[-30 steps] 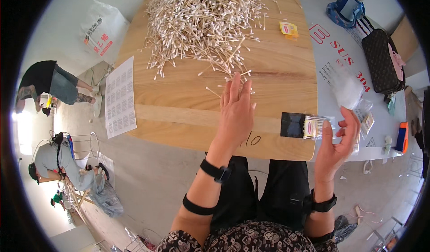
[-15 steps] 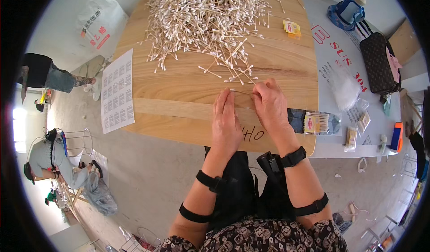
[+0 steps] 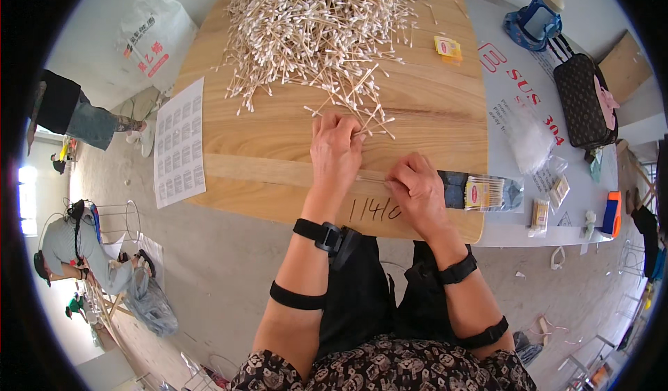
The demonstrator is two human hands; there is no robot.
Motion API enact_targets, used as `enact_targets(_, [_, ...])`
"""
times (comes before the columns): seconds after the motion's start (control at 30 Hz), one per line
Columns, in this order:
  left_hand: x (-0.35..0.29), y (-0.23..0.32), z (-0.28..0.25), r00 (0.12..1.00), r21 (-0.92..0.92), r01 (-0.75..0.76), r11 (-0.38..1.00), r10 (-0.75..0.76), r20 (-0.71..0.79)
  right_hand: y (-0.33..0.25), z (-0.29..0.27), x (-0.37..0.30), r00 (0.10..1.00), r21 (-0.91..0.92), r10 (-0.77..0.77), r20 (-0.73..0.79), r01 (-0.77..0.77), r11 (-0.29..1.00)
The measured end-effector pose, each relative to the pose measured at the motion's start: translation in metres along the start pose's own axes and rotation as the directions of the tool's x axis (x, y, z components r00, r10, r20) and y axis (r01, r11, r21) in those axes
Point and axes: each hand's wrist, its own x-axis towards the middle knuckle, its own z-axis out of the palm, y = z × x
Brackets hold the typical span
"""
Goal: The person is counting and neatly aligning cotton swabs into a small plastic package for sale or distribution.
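Note:
A large heap of cotton swabs covers the far part of the wooden table. At the heap's near edge, my left hand has its fingers curled and pinched at a cotton swab among a few stray ones. Closer to me, my right hand is closed, low over the tabletop. From its fingertips a thin cotton swab sticks out to the left. Just right of that hand lies a clear packet of swabs with a yellow label, on a dark strip.
Yellow cards lie at the table's far right, and a printed sheet hangs over its left edge. On the grey surface to the right are a brown bag, clear plastic bags and small swab packs.
My left hand has moved away from me to the loose swabs at the heap's edge. My right hand has drawn nearer to me, a swab still in its fingers.

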Motion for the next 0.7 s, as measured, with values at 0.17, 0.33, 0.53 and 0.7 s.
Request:
enact_targets(0.17, [-0.019, 0.013, -0.003, 0.984, 0.02, -0.003, 1.0, 0.0, 0.175, 0.008, -0.009, -0.01, 1.0, 0.078, 0.027, -0.005, -0.026, 0.997])
enact_targets(0.33, [-0.04, 0.028, -0.013, 0.981, -0.087, 0.012, 0.996, 0.005, 0.192, 0.001, -0.01, -0.01, 0.987, 0.157, 0.145, -0.066, -0.133, 0.979])
enact_targets(0.53, [-0.041, 0.022, -0.017, 0.974, -0.112, -0.002, 0.994, 0.027, 0.225, 0.005, -0.01, -0.009, 0.997, 0.079, 0.07, -0.039, -0.067, 0.995])
enact_targets(0.7, [-0.04, 0.015, -0.018, 0.971, -0.315, 0.15, 0.937, -0.079, 0.227, 0.006, -0.007, -0.016, 0.994, 0.053, 0.015, -0.104, -0.01, 0.999])
